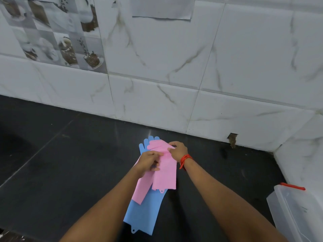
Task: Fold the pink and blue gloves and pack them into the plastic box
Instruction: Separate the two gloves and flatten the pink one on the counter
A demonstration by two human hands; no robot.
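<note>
A blue glove (143,212) lies flat on the black countertop, fingers toward the wall, cuff toward me. Two pink gloves sit on top of it: one (165,175) lies across the middle, another (142,187) slants down to the left. My left hand (148,162) grips the pink rubber near its middle with curled fingers. My right hand (178,151), with a red thread at the wrist, pinches the finger end of the upper pink glove. The clear plastic box (295,213) with a red clip stands at the lower right, apart from both hands.
The black countertop (70,163) runs left and toward me. A white marble-tiled wall (174,93) closes the back and the right corner. There is a chipped hole in the wall base (232,139) right of the gloves.
</note>
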